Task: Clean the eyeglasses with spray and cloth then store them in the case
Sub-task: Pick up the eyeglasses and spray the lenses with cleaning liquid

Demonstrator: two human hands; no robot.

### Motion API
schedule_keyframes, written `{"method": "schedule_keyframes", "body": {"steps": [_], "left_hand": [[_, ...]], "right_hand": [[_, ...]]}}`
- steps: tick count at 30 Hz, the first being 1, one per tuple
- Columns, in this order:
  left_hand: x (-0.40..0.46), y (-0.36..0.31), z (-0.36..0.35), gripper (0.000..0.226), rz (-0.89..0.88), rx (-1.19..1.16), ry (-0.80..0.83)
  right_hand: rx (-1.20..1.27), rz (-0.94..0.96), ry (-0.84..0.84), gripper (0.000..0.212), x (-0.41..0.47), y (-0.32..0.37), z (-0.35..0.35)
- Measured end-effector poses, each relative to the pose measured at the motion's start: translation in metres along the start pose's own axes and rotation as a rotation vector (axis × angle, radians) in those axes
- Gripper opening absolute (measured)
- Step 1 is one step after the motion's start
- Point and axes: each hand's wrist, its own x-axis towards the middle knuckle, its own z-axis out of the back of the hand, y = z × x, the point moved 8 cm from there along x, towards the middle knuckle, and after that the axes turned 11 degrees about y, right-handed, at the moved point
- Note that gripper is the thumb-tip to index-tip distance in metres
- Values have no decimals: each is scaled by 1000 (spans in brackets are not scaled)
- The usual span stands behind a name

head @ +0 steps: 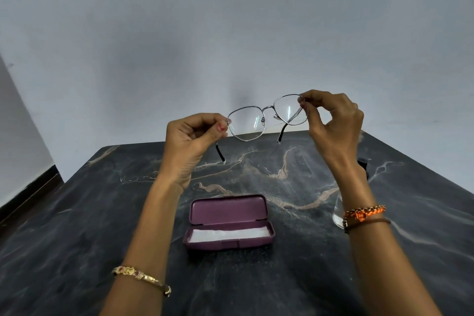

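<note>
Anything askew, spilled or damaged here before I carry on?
Nothing stands out. Both hands, left and right, hold the glasses by the frame's outer ends, temples unfolded, lenses whole. The case lies open on the table with white lining showing. The bottle is mostly hidden behind the right wrist.

At right of frame, I see only slivers of a clear bottle (338, 215) behind my right wrist (359, 187); its black top (363, 162) barely peeks out.

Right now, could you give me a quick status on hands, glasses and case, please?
Both hands, left hand and right hand, pinch eyeglasses aloft, temples unfolded. Case open below, white cloth inside. Nothing between.
</note>
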Motion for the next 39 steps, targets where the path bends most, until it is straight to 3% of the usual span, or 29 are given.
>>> {"method": "schedule_keyframes", "body": {"steps": [5,15,22,28,32,39], "left_hand": [[1,8,-7,9,99,62,63],[1,17,-19,20,120,61,8],[2,30,-28,26,105,116,-22],[-2,40,-30,29,100,169,-100],[-6,48,-37,27,118,210,-91],[-8,57,-38,28,129,217,-105]], "right_hand": [[-31,-21,9,12,1,-3,2],[-19,-115,2,25,-9,-15,15],[-137,-270,-167,35,-66,-60,56],[-233,-304,73,51,-103,-83,24],[-129,-382,15,53,-119,-92,21],[-101,-332,-2,64,-124,-88,15]]}}
